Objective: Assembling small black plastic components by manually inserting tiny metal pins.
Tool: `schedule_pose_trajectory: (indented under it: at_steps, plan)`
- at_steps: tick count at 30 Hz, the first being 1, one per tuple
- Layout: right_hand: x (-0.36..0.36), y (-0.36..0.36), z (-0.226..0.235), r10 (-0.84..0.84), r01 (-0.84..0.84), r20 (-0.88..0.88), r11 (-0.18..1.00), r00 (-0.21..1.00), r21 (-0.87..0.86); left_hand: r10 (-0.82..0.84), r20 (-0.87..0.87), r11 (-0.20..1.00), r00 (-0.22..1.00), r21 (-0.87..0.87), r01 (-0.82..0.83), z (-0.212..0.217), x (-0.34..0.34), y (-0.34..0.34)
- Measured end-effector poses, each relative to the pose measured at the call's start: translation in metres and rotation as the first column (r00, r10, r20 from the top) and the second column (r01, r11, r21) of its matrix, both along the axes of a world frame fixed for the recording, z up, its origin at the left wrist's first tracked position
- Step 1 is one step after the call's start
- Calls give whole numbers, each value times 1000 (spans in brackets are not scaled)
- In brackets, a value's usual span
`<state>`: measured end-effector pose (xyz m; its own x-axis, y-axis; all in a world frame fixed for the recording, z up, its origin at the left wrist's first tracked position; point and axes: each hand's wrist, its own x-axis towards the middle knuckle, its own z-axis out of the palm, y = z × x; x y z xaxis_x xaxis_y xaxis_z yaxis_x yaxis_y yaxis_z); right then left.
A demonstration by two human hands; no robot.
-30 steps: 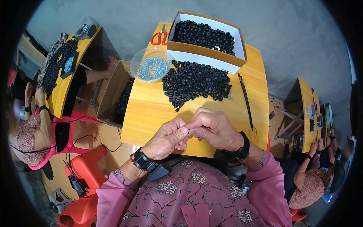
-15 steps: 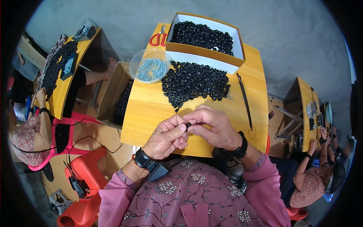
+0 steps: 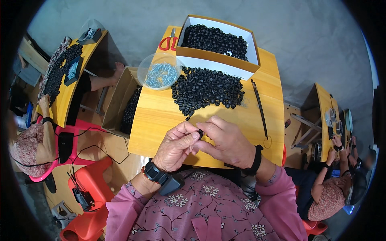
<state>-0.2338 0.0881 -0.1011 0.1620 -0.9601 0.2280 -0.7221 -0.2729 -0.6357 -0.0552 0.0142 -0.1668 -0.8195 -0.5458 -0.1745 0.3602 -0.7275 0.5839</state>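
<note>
My left hand (image 3: pixel 175 147) pinches a small black cap (image 3: pixel 200 133) between thumb and forefinger, over the near edge of the table. My right hand (image 3: pixel 230 143) closes in on the same cap from the right, its curled fingers against it and covering part of it. Just beyond my hands a heap of small black caps (image 3: pixel 207 89) lies on the yellow wooden table (image 3: pixel 150 130). A clear round tub (image 3: pixel 141 76) of small, shiny, pale blue-silver pieces stands at the heap's left.
Behind the heap stands a cardboard box (image 3: pixel 219 54) of black parts; red-handled scissors (image 3: pixel 168 43) lie beside it. A thin black stick (image 3: pixel 260 110) lies at right. On the floor are an open carton (image 3: pixel 114 104) and a red stool (image 3: pixel 92 182). People work at side tables.
My right hand has rolled over the cap, its knuckles turning further toward me. My left hand keeps its pinch in nearly the same place.
</note>
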Motion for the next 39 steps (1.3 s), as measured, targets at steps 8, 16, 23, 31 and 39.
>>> schedule_pose_trajectory:
  at_steps: [8,16,23,31,39]
  plan:
    - [4,-1,-6,-2,5,-88,999,996,44,24,141,997,990,-79,-13,4,3,-3]
    - [10,0,-12,-30,26,-152,999,988,-30,193,191,921,962,-373,-111,10,-1,5]
    - [8,2,-18,0,-22,-205,994,979,-103,292,257,847,921,-518,-123,20,-4,10]
    - [2,8,-21,26,-48,-275,996,961,-72,202,413,838,888,-542,61,29,-6,3]
    - [-7,6,-15,-111,103,-68,988,991,-113,57,87,998,995,-38,-54,12,-14,-1]
